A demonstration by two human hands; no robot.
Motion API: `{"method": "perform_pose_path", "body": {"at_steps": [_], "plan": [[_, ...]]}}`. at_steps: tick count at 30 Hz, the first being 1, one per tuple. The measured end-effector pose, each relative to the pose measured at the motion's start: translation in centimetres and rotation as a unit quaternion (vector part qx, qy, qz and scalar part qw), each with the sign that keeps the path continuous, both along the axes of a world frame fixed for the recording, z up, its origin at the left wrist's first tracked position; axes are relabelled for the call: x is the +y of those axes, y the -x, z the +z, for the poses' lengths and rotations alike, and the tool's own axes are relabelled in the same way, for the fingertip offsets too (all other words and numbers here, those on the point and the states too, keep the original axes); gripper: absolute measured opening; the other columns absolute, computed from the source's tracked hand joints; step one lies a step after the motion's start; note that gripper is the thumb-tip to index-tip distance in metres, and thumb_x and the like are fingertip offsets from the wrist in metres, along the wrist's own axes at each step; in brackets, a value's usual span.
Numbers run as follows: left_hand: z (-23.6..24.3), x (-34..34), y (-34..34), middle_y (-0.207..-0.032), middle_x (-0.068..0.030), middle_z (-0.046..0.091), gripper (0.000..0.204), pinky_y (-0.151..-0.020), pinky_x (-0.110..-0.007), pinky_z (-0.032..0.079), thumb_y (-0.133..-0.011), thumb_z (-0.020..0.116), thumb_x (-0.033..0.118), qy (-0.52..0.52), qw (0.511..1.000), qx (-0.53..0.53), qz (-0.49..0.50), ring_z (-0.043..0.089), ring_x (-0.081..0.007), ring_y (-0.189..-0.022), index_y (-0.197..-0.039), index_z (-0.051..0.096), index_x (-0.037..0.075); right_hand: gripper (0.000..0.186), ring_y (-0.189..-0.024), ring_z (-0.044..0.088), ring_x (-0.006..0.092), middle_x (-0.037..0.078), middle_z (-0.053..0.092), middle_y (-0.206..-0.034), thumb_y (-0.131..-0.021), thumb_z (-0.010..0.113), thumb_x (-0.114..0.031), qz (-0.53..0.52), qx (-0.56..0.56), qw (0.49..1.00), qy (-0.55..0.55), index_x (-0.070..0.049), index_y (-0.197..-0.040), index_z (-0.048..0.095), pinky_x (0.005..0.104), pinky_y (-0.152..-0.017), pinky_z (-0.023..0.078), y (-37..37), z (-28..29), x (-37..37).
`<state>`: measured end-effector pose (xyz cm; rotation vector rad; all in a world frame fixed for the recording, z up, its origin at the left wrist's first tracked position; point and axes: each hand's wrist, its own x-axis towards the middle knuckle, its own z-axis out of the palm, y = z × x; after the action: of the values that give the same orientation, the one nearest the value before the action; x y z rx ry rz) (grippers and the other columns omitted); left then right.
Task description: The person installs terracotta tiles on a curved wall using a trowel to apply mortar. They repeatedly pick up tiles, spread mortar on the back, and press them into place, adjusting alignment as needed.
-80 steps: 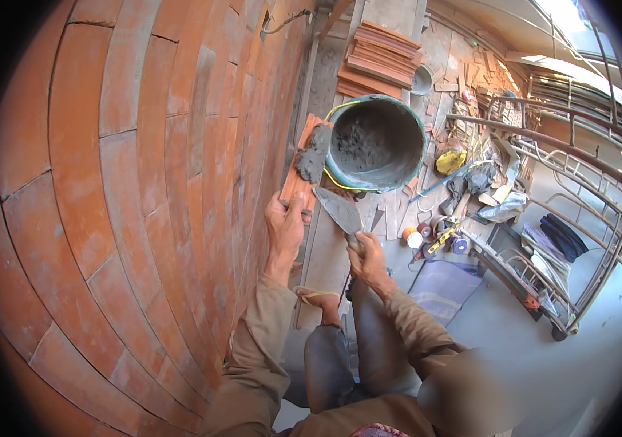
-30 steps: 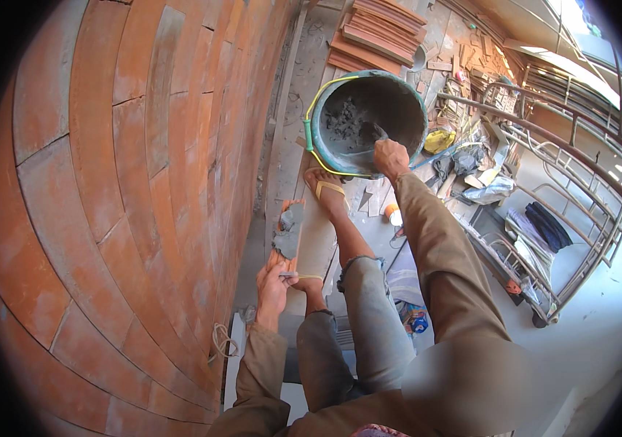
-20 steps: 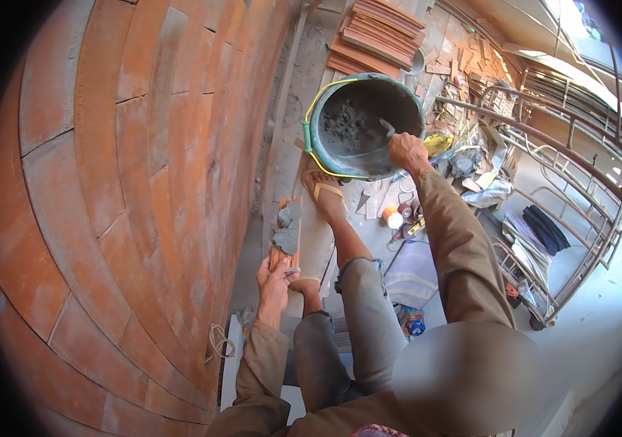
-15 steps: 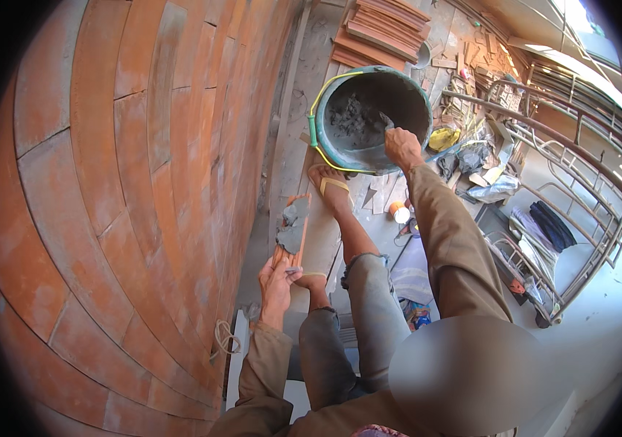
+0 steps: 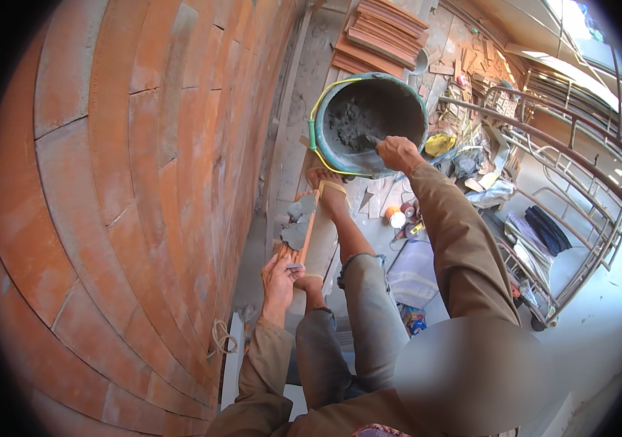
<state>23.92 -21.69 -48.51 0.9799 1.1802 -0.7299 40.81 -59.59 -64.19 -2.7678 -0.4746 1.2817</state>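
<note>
The fingers of my left hand [image 5: 278,282] are closed on the near end of an orange tile [image 5: 312,227], which stretches away from them toward the bucket [image 5: 320,151], a grey lump of mortar [image 5: 295,233] lying on it just beyond my fingertips. A small grey piece [image 5: 295,266] sticks out sideways by those fingers; I cannot tell what it is. The fingers of my right hand [image 5: 400,154] are curled tight on a trowel [image 5: 372,140], its blade down inside the bucket at the wet heap [image 5: 349,120], partly hidden. The tile is well apart from my right fingers, between the orange wall [image 5: 143,182] and my sandalled foot [image 5: 335,200]. Beyond the bucket lies a stack of tiles [image 5: 382,36].
</note>
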Motion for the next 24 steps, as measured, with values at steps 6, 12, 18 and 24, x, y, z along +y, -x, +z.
{"method": "perform_pose_path", "body": {"at_steps": [6,12,18,24], "plan": [[0.9,-0.7,-1.4,-0.085,-0.0107,0.066,0.019,-0.064,-0.030,0.058,-0.099,0.059,0.017,0.016,0.999,-0.030,0.008,0.070,-0.0228,-0.075,-0.109,0.060,0.000,0.024,-0.092,0.071,0.0392,0.021,0.073,-0.093,-0.084,0.059,-0.019,-0.103,0.121,0.987,-0.031,-0.003,-0.088,0.076,0.0456,-0.081,0.058,0.1,0.5,-1.0],[1.5,0.2,-1.9,-0.085,-0.0098,0.066,0.020,-0.065,-0.031,0.058,-0.098,0.061,0.016,-0.001,1.000,-0.029,0.013,0.070,-0.0232,-0.076,-0.110,0.059,0.000,0.032,-0.096,0.070,0.0419,0.027,0.071,-0.097,-0.086,0.054,-0.022,-0.220,0.057,0.974,-0.025,0.000,-0.095,0.075,0.0476,-0.087,0.056,0.2,3.1,-1.1],[1.2,0.3,-1.7,-0.084,-0.0090,0.065,0.014,-0.064,-0.031,0.057,-0.097,0.060,0.015,0.003,0.999,-0.041,0.031,0.070,-0.0232,-0.075,-0.104,0.058,0.003,0.029,-0.089,0.071,0.0422,0.027,0.071,-0.091,-0.087,0.055,-0.023,-0.191,0.058,0.980,0.000,0.000,-0.088,0.074,0.0493,-0.080,0.057,1.8,-1.3,1.1],[1.7,-0.1,-2.5,-0.082,-0.0080,0.064,0.012,-0.064,-0.031,0.055,-0.097,0.062,0.016,-0.001,0.999,-0.030,0.022,0.068,-0.0222,-0.075,-0.098,0.058,0.005,0.031,-0.091,0.068,0.0430,0.024,0.071,-0.093,-0.089,0.054,-0.027,-0.130,0.086,0.983,-0.093,-0.002,-0.094,0.072,0.0495,-0.082,0.055,4.6,-1.7,-0.5]]}}
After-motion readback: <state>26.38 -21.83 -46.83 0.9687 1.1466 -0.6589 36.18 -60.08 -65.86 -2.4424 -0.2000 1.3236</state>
